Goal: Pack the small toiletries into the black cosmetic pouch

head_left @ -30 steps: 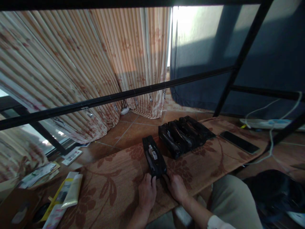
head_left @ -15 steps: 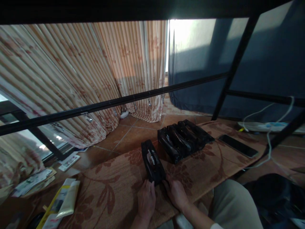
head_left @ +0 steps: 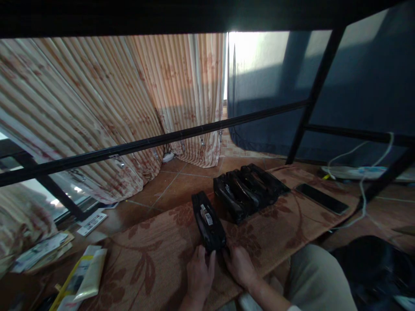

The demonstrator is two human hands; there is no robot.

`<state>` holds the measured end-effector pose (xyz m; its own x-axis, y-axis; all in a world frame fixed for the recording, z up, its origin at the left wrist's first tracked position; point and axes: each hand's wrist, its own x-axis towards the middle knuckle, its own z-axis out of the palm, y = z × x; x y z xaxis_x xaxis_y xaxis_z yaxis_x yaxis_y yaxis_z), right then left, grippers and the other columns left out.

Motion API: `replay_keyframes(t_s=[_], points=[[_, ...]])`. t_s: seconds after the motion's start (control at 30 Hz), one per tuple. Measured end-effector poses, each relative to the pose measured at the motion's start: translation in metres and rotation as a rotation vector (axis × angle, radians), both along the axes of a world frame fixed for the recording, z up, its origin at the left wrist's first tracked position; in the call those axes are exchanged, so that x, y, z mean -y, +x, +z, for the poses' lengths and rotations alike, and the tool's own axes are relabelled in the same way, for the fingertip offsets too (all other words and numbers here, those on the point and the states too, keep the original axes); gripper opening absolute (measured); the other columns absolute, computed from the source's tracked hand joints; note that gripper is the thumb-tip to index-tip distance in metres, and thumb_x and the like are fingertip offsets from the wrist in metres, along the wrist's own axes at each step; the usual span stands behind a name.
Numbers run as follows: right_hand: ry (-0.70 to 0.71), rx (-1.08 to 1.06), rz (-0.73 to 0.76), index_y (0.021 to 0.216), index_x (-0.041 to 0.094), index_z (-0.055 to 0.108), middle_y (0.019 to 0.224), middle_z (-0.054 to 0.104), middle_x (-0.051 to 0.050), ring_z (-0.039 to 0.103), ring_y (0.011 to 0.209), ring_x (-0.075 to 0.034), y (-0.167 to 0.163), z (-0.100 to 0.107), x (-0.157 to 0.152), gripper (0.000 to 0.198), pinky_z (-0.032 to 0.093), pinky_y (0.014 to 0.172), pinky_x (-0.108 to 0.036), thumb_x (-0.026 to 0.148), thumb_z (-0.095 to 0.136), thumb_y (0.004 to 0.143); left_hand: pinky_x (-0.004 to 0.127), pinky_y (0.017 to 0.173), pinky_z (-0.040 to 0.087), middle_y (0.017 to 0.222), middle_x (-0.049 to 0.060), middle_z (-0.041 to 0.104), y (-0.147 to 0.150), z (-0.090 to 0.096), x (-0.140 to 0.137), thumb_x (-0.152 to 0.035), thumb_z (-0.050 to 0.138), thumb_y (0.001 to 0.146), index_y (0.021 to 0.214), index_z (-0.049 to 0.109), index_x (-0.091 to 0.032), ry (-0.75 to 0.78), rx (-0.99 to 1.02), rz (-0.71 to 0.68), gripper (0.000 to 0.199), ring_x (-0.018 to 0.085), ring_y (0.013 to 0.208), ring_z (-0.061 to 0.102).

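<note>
A slim black pouch (head_left: 207, 222) with a small white tag on its top stands on the patterned brown cloth in front of me, its long side running away from me. My left hand (head_left: 199, 270) pinches the near left corner of this pouch between thumb and fingers. At the near right corner, the closed fingers of my right hand (head_left: 240, 265) grip its edge; their tips are partly hidden in shadow. Just beyond, to the right, several similar black pouches (head_left: 249, 188) stand packed side by side in a row.
A dark phone (head_left: 322, 198) lies at the right on the cloth-covered bench (head_left: 145, 259). Yellow and clear packets (head_left: 89, 274) are at the left end, near papers (head_left: 42, 250). A black metal rail (head_left: 181, 134) crosses in front of me. A white cable (head_left: 363, 194) hangs at the right.
The tag on the pouch shows more fully, lying over to the right. My left hand has shifted slightly at the near end; the row of pouches stays put.
</note>
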<state>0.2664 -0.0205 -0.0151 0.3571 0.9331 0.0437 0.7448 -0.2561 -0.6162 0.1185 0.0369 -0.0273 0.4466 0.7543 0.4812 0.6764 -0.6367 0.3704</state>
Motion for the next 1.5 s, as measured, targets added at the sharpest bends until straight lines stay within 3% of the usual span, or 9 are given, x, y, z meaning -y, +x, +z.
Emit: replay_keyframes(t_s=[0.17,0.4,0.6,0.77,1.23,1.5], points=[[-0.035,0.044,0.023,0.105,0.017,0.063,0.1,0.071,-0.009,0.066,0.099,-0.02,0.0,0.003,0.0,0.024,0.043,0.083,-0.025,0.017,0.043,0.092,0.025,0.061,0.048,0.08,0.003,0.066,0.0,-0.001,-0.001,-0.022,0.038,0.096,0.089,0.054,-0.02,-0.045,-0.016,0.002,0.017,0.016,0.071,0.067],[-0.144,0.123,0.028,0.11,0.015,0.06,0.106,0.069,-0.012,0.067,0.091,-0.021,0.0,0.006,-0.002,0.027,0.043,0.078,-0.027,0.014,0.039,0.094,0.025,0.071,0.047,0.088,0.006,0.067,0.001,0.011,0.0,-0.018,0.037,0.094,0.092,0.058,-0.019,-0.158,-0.087,0.008,0.02,0.017,0.082,0.066],[-0.146,0.134,0.019,0.11,0.015,0.057,0.107,0.066,-0.012,0.064,0.093,-0.02,0.0,0.006,-0.001,0.023,0.042,0.078,-0.027,0.02,0.039,0.096,0.027,0.069,0.044,0.083,0.006,0.067,0.002,0.014,0.002,-0.03,0.045,0.092,0.088,0.057,-0.019,-0.233,-0.12,0.099,0.017,0.018,0.08,0.066],[-0.112,0.135,0.031,0.098,0.017,0.056,0.104,0.062,-0.007,0.061,0.092,-0.017,0.002,0.011,0.003,0.012,0.041,0.079,-0.024,0.023,0.047,0.093,0.028,0.066,0.042,0.081,0.005,0.067,0.004,0.017,0.007,-0.038,0.055,0.085,0.09,0.057,-0.019,-0.299,-0.191,0.185,0.02,0.02,0.078,0.065],[-0.218,0.235,0.027,0.105,0.016,0.055,0.11,0.059,-0.011,0.064,0.083,-0.02,-0.003,0.011,-0.001,0.022,0.043,0.069,-0.028,0.024,0.036,0.098,0.029,0.07,0.042,0.09,0.009,0.07,0.003,0.015,0.003,-0.032,0.045,0.093,0.091,0.063,-0.017,-0.315,-0.321,0.173,0.024,0.022,0.086,0.066],[-0.219,0.235,0.042,0.103,0.018,0.056,0.109,0.06,-0.009,0.064,0.088,-0.019,-0.002,0.016,0.001,0.02,0.042,0.073,-0.027,0.027,0.038,0.098,0.028,0.071,0.043,0.094,0.009,0.071,0.003,0.016,0.003,-0.028,0.044,0.093,0.098,0.063,-0.017,-0.323,-0.33,0.161,0.022,0.021,0.087,0.067]])
